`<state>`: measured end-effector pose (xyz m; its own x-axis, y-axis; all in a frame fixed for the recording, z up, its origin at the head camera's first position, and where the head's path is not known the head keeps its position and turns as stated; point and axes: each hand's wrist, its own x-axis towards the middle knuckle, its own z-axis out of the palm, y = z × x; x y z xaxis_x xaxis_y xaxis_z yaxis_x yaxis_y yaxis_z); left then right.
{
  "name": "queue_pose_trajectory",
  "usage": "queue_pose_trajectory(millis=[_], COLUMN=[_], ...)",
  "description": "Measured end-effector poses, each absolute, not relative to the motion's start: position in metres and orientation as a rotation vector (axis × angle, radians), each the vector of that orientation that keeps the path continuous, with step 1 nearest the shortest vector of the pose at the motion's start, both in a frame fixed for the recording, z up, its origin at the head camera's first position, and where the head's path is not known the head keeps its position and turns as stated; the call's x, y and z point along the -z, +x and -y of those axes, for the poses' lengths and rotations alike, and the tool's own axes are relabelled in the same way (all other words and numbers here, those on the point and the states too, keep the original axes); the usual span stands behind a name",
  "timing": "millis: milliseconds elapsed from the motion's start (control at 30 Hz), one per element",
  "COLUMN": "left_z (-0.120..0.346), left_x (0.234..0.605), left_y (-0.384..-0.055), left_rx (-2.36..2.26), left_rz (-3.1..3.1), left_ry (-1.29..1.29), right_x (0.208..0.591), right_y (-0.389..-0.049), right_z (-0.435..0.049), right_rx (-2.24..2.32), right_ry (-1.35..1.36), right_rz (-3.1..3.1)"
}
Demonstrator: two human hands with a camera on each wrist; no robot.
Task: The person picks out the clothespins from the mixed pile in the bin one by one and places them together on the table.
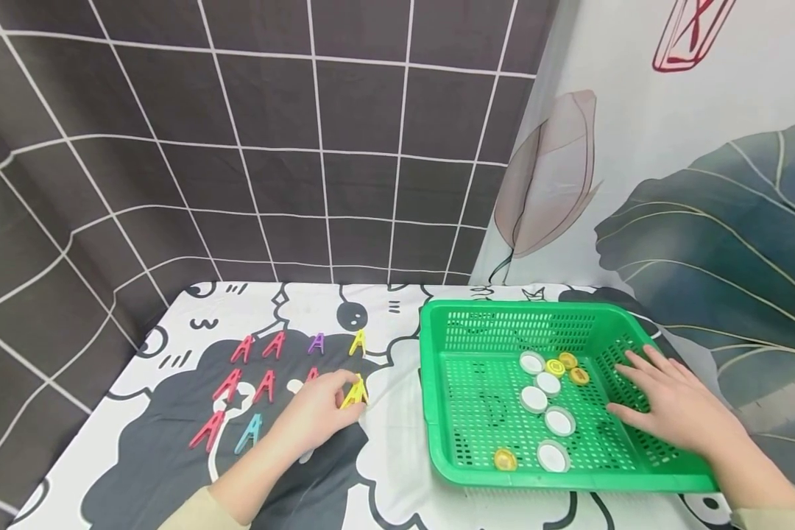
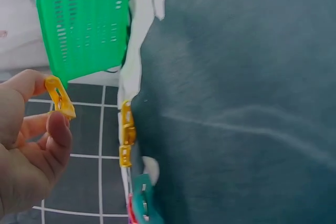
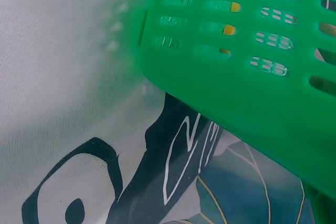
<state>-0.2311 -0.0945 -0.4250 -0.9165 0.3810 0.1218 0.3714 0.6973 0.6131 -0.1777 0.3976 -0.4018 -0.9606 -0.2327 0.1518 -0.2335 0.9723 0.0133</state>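
Observation:
Thumb and fingers of my left hand (image 1: 321, 411) pinch a yellow plastic clothespin (image 2: 61, 98). Around that hand, red clothespins (image 1: 265, 386) lie in loose rows on the cloth, with a blue one (image 1: 248, 433), a purple one (image 1: 316, 343) and another yellow one (image 1: 358, 341). My right hand (image 1: 669, 397) reaches over the right side of a green plastic basket (image 1: 430, 383), its fingers spread and holding nothing. Several white round caps (image 1: 553, 456) and yellow round pieces (image 1: 505, 460) lie in the basket. In the right wrist view, only the basket's outer wall (image 3: 220, 82) shows, without the hand.
A white cloth (image 1: 397, 456) with dark cartoon shapes covers the table. Behind it hangs a dark curtain (image 1: 258, 177) with a white grid, and to the right a pale curtain (image 1: 689, 147) with leaf prints. The basket stands on the right half of the table.

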Motion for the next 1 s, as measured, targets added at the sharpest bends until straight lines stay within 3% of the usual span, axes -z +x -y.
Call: queue_pose_trajectory(millis=[1000], left_z=[0.091], left_x=[0.456], left_y=[-0.213], left_rx=[-0.843], left_rz=[-2.728], left_ry=[0.615], right_x=[0.403], right_y=[-0.177], right_z=[-0.398], right_rx=[0.005], right_ry=[0.35], right_rz=[2.972])
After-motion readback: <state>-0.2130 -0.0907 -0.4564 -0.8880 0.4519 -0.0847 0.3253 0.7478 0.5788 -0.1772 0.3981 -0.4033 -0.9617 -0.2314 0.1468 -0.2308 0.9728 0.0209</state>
